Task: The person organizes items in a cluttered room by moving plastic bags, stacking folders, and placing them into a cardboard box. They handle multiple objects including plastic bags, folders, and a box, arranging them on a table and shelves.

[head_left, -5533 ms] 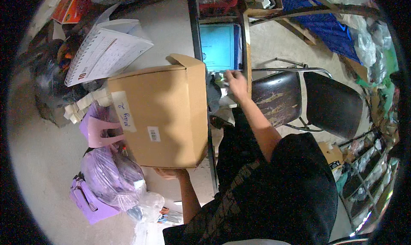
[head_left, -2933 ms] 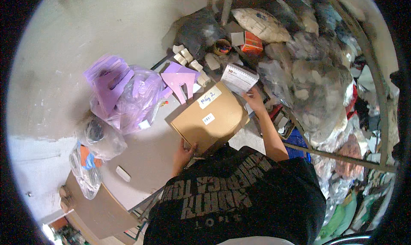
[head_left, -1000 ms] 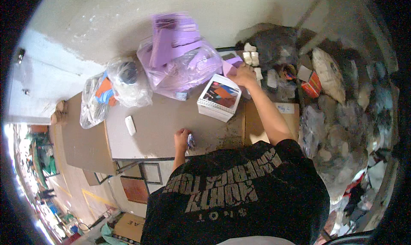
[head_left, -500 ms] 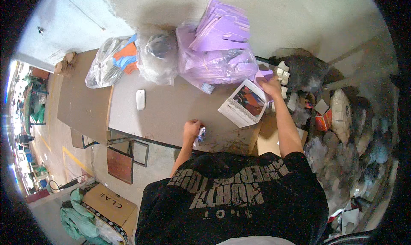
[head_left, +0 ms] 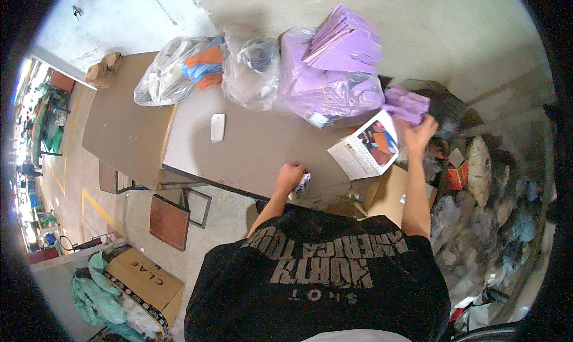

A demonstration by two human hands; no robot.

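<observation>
On the right, my right hand has its fingers closed at the near edge of a bundle of purple foam-like pieces. A standing desk calendar is just left of that hand. My left hand is closed by the table's near edge, around a small white-and-blue crumpled item whose kind I cannot make out. Behind the calendar sits a clear bag of purple pieces, with a fanned stack of purple sheets on top.
A white phone-like object lies on the table. Along the wall are a clear bag with orange and blue pieces and another clear bag. A cardboard box stands at the near right, beside heaped plastic bags.
The view has shifted, moving the table scene rightward. My right hand has moved right with the purple pieces, which now cover the white pieces seen before. My left hand stays closed near the table edge.
</observation>
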